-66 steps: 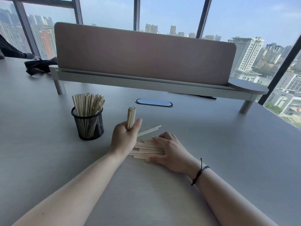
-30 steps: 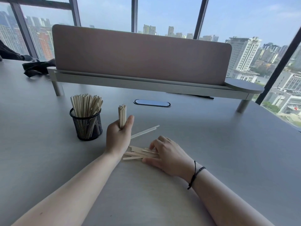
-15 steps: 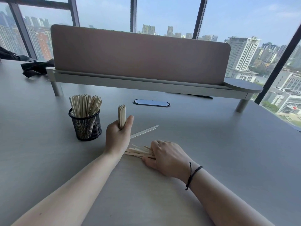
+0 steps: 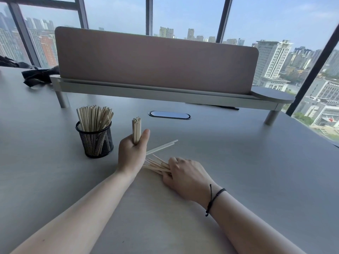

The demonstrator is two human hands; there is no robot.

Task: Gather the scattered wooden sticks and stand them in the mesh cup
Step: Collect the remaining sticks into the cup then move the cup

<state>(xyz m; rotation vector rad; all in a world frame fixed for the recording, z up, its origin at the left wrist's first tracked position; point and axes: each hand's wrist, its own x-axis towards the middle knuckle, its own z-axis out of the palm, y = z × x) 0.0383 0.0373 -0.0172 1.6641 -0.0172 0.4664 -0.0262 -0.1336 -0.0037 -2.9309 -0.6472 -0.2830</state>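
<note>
Looking mostly done; mesh cup (image 4: 94,140) is packed; your left hand (image 4: 132,153) grips an upright bundle (image 4: 136,130); right hand (image 4: 185,174) clutches loose sticks (image 4: 156,165) on the bench (image 4: 238,162).

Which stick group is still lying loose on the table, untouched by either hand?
The pair of sticks lying flat beyond the right hand. The rest stand in the mesh cup, stand upright in the left hand, or are gripped by the right.
</note>
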